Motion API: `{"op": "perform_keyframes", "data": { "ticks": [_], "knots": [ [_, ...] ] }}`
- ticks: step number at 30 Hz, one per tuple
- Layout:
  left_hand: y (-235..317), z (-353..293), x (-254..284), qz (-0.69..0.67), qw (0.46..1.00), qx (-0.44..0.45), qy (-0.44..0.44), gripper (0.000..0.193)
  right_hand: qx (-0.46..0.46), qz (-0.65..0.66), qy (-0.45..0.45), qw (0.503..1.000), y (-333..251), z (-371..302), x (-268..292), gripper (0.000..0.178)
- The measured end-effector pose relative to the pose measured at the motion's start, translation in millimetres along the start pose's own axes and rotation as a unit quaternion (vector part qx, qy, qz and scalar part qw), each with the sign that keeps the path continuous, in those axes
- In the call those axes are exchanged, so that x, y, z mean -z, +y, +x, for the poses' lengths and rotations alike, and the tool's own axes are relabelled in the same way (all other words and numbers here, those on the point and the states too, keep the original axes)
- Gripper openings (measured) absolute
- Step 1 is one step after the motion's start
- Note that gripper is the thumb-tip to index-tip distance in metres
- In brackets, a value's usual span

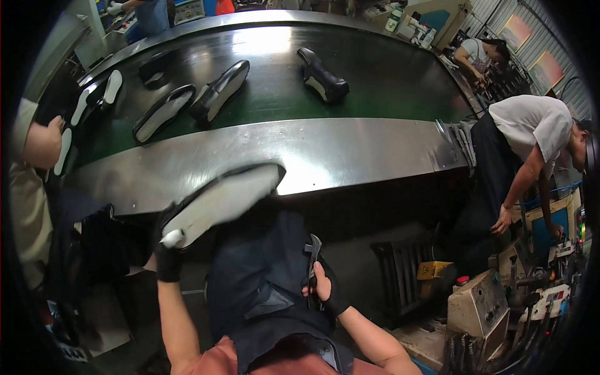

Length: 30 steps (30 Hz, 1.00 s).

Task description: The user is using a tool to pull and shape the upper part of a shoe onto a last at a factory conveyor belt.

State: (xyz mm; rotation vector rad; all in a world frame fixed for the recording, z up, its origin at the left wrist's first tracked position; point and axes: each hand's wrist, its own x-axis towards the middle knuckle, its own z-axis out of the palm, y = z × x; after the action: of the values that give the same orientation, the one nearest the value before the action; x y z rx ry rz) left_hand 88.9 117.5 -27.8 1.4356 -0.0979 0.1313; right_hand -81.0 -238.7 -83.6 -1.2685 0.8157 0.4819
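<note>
My left hand (167,250), in a black fingerless glove, grips a black shoe (222,199) turned sole-up, its pale sole showing. The shoe is raised in front of the steel edge of the conveyor (325,150). My right hand (322,287), also gloved, is closed around dark metal pliers (312,256) and rests against my thigh in dark trousers. Several other black shoes lie on the green belt: two sole-up ones (164,112) (220,90) at the left and one on its side (322,78) further right.
A person in a white shirt (531,134) bends over at the right beside machines and cables (500,306). Another person's arm (39,144) is at the left edge. More workers stand at the belt's far end. A yellow box (434,270) lies on the floor.
</note>
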Motion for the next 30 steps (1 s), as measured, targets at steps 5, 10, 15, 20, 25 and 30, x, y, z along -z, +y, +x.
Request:
{"op": "perform_keyframes", "data": {
  "ticks": [5, 10, 15, 20, 25, 30],
  "knots": [
    [29, -56, -7, 0.037, 0.997, -0.070, 0.014, 0.044, 0.055, -0.038, -0.057, 0.996, -19, -44, -7, 0.073],
    [56, -44, -62, 0.121, 0.975, -0.148, -0.110, 0.034, 0.119, -0.049, -0.103, 0.986, -47, -85, -25, 0.070],
    [53, -12, -91, 0.124, 0.975, -0.079, -0.164, 0.067, 0.163, -0.150, -0.248, 0.943, -56, -111, -34, 0.061],
    [23, -6, -105, -0.052, 0.977, 0.021, -0.208, 0.097, 0.183, -0.096, -0.249, 0.946, -57, -81, -70, 0.048],
    [26, -13, -119, 0.013, 0.978, -0.071, -0.197, 0.089, -0.024, 0.065, -0.333, 0.940, -105, -89, -81, 0.050],
    [22, -6, -120, 0.107, 0.960, -0.159, -0.206, 0.046, 0.256, -0.230, -0.164, 0.925, -71, -76, -80, 0.037]
  ]
}}
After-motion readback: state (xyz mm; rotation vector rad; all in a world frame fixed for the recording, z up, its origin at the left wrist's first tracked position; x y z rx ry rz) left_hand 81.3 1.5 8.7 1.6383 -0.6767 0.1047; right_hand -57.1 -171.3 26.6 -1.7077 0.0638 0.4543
